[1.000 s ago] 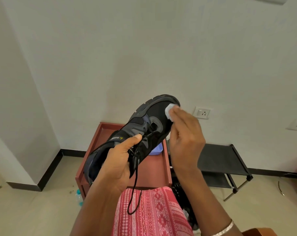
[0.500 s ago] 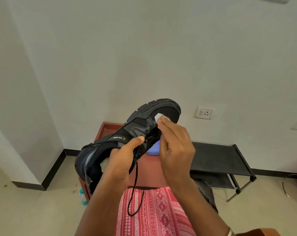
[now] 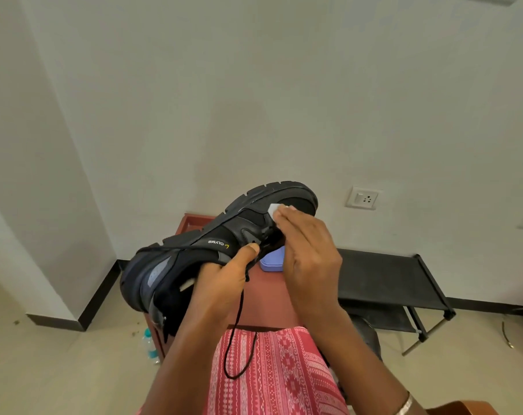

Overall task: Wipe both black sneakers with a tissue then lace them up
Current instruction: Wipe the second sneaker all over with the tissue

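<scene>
Black sneaker (image 3: 200,259) is held in the air above the tabletop (image 3: 263,298), touching nothing but the hands. The toe points far-right and higher, the heel near-left and lower. The sole faces up and away, and the side logo reads upside down.

Left hand (image 3: 224,283) grips the sneaker at mid-body. The thumb is clamped on the side panel by the eyelets and the fingers are curled underneath, mostly hidden.

Right hand (image 3: 308,253) has its back to the camera and its fingers nearly straight. The fingertips press a white tissue (image 3: 273,210) flat against the side of the sneaker just behind the toe cap. Only a corner of the tissue shows past the fingertips. The thumb is hidden.

One black lace (image 3: 239,333) hangs loose from the eyelet area. It drops past the left wrist and loops over the red patterned cloth (image 3: 269,375) at near centre.

Reddish-brown tabletop has a raised rim, with a blue box (image 3: 272,260) on it, partly hidden by the sneaker and the right hand. A black rack (image 3: 383,277) stands right of the tabletop against the wall. A wall socket (image 3: 362,198) is above the rack. A small bottle (image 3: 150,345) stands on the floor at the tabletop's near-left corner. There is a dark shape low between the rack and the cloth, and I can't tell what it is. A metal bangle (image 3: 404,405) is on the right wrist.
</scene>
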`<state>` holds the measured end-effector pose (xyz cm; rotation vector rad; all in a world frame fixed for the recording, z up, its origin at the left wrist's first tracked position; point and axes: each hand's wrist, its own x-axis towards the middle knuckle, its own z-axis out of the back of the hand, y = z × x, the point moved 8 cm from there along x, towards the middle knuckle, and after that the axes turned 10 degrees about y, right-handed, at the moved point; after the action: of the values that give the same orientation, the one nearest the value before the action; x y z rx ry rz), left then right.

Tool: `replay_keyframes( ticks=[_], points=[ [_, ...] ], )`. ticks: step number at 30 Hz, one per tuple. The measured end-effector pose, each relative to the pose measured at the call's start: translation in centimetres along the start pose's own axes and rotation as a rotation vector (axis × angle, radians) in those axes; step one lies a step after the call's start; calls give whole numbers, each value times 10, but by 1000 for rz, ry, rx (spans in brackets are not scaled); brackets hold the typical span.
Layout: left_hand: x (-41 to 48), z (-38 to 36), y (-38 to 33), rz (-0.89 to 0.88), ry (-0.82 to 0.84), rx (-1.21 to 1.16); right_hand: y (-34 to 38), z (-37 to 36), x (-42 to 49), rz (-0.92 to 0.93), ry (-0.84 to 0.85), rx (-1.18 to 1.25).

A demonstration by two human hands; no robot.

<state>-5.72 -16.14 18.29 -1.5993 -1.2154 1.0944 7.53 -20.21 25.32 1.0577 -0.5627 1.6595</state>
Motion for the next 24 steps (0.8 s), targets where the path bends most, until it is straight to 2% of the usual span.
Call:
replay_keyframes(
  ticks=[4,6,10,12,18,24],
  points=[
    [1,0,-2,-46,3,87,-37,7,13,-161,-41,-29],
    [2,-1,-2,-43,-12,107,-30,5,11,-197,-46,-25],
    [5,3,-3,-66,-31,129,9,-6,-3,-23,50,57],
    [4,4,-4,-80,-30,138,5,-6,-2,23,66,50],
    [4,2,3,-24,-8,160,-24,2,14,-152,11,8],
    [2,2,-5,-106,-6,110,12,-7,-1,48,111,43]
  ],
)
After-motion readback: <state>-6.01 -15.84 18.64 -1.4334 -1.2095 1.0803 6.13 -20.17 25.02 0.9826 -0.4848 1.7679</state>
